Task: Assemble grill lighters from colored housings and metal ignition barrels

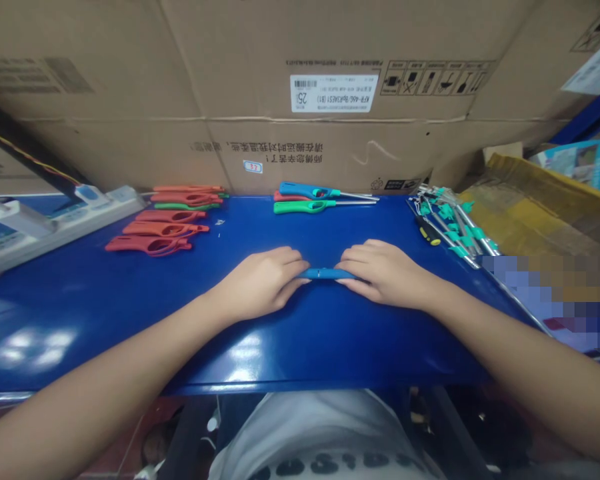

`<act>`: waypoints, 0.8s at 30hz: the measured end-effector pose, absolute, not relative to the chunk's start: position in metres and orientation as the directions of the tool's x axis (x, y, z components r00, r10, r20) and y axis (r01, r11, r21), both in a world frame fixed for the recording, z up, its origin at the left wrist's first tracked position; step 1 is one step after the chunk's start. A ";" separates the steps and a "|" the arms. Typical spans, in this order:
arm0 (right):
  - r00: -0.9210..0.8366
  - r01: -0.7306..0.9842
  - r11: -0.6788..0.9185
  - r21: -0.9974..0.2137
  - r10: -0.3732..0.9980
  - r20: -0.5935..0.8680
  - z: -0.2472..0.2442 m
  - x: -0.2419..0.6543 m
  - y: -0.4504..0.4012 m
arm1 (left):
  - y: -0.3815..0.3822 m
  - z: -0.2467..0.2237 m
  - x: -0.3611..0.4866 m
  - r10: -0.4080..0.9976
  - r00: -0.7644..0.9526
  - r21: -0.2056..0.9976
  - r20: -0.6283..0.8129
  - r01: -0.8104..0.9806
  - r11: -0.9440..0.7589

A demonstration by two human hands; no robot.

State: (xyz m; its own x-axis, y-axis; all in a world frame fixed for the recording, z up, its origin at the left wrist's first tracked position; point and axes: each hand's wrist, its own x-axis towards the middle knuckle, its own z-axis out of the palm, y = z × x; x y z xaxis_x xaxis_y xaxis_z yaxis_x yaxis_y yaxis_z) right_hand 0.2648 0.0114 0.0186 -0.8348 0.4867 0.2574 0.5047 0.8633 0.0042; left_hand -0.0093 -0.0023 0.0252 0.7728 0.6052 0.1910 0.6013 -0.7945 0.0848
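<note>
A slim blue plastic lighter handle point(325, 273) lies across the middle of the blue table top point(300, 353). My left hand point(260, 283) grips its left end, and my right hand point(385, 273) grips its right end. The fingers hide both ends of the piece. Beyond my hands, at the back, lie a blue and a green long-nosed utility lighter point(310, 200) with a red one mostly hidden beneath. Several red and orange lighter handles point(163, 230) lie to the left, with green ones among them.
A heap of metal lighter nozzles with green fittings point(453, 227) and a yellow-and-black screwdriver point(429, 231) lie at the right. A white power strip point(65, 227) runs along the left. Large cardboard boxes point(300, 87) form the back wall, and a pixelated patch covers the right edge.
</note>
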 end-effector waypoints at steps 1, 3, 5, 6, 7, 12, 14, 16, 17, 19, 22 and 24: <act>-0.830 0.514 0.858 0.007 0.494 0.260 0.019 0.265 0.011 | -0.003 0.025 -0.009 0.608 0.770 0.084 0.194 0.604 -0.792; -0.809 0.545 0.838 0.004 0.525 0.262 0.019 0.264 0.010 | -0.003 0.026 -0.009 0.622 0.758 0.081 0.196 0.619 -0.781; -0.780 0.584 0.812 -0.011 0.565 0.270 0.021 0.264 0.011 | -0.002 0.027 -0.009 0.635 0.747 0.076 0.194 0.634 -0.769; -0.764 0.601 0.799 -0.022 0.582 0.280 0.022 0.265 0.011 | -0.002 0.028 -0.009 0.640 0.744 0.073 0.192 0.640 -0.765; -0.750 0.612 0.790 -0.032 0.593 0.292 0.024 0.266 0.012 | -0.001 0.029 -0.010 0.645 0.740 0.069 0.193 0.645 -0.761; -0.712 0.650 0.760 -0.005 0.611 0.345 0.031 0.274 0.013 | 0.003 0.028 -0.012 0.660 0.710 0.080 0.246 0.663 -0.744; -0.693 0.679 0.734 0.036 0.624 0.361 0.032 0.275 0.013 | 0.004 0.027 -0.011 0.663 0.691 0.120 0.286 0.661 -0.741; -0.684 0.695 0.717 0.057 0.636 0.357 0.031 0.275 0.013 | 0.004 0.025 -0.011 0.660 0.688 0.148 0.303 0.650 -0.746; -0.682 0.701 0.711 0.056 0.644 0.347 0.031 0.274 0.013 | 0.004 0.024 -0.011 0.655 0.692 0.144 0.303 0.646 -0.750; -0.674 0.714 0.699 0.044 0.668 0.315 0.031 0.272 0.012 | 0.004 0.024 -0.011 0.644 0.707 0.101 0.294 0.647 -0.756; -0.652 0.741 0.671 0.004 0.718 0.243 0.033 0.268 0.011 | 0.003 0.026 -0.012 0.633 0.722 0.019 0.280 0.655 -0.755; -0.639 0.755 0.655 -0.032 0.747 0.184 0.034 0.266 0.010 | 0.002 0.028 -0.012 0.623 0.740 -0.006 0.254 0.646 -0.764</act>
State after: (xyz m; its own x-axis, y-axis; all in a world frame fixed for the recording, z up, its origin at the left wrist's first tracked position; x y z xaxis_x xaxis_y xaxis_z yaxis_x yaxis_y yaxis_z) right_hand 0.2661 0.0105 0.0341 -0.6393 0.7465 0.1844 0.7553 0.6546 -0.0316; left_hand -0.0121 0.0023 0.0279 0.7395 0.6235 0.2539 0.6457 -0.7636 -0.0058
